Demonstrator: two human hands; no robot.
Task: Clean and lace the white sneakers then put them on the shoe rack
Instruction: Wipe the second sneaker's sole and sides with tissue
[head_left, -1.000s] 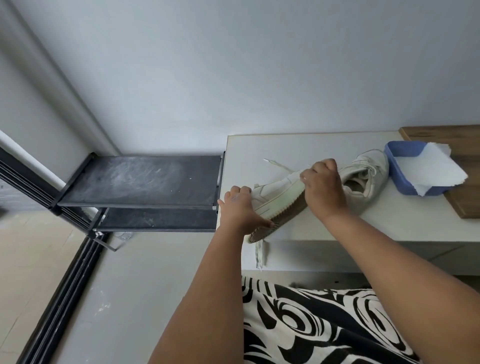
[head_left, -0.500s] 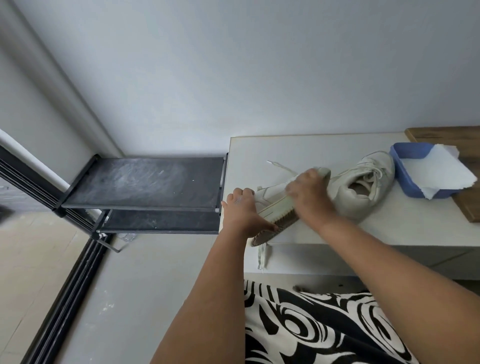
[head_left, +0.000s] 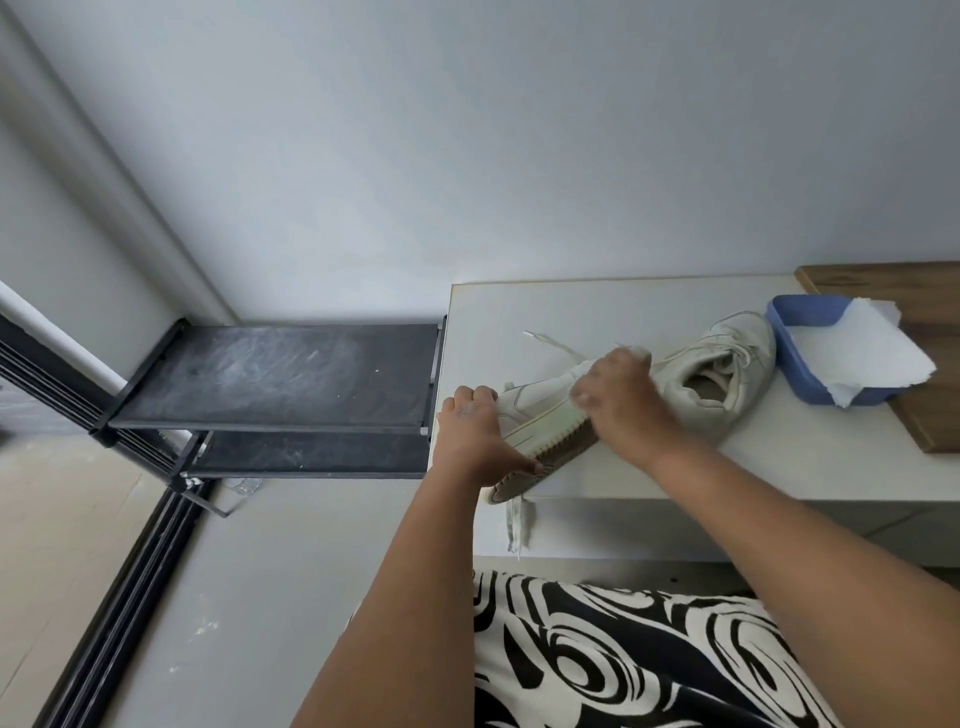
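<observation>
One white sneaker (head_left: 535, 405) lies tipped on its side at the white table's (head_left: 597, 306) front left corner, its brown ridged sole facing me. My left hand (head_left: 470, 431) grips its toe end, thumb on the sole. My right hand (head_left: 623, 400), blurred, curls round a small white wipe (head_left: 642, 354) and presses it on the sneaker's side. The second white sneaker (head_left: 727, 374) stands just behind to the right, partly laced. A loose lace (head_left: 550, 343) lies on the table, and another lace end (head_left: 517, 525) hangs over the front edge. The black shoe rack (head_left: 275, 374) stands left of the table.
A blue tray (head_left: 795, 364) with a sheet of white paper (head_left: 872, 358) sits at the table's right, beside a wooden board (head_left: 924, 291). Black floor rails (head_left: 130, 561) run along the left. Black-and-white patterned fabric (head_left: 623, 660) covers my lap below.
My right hand has slid left along the sneaker's side and then back up a little, rubbing it. My left hand has kept its hold on the toe.
</observation>
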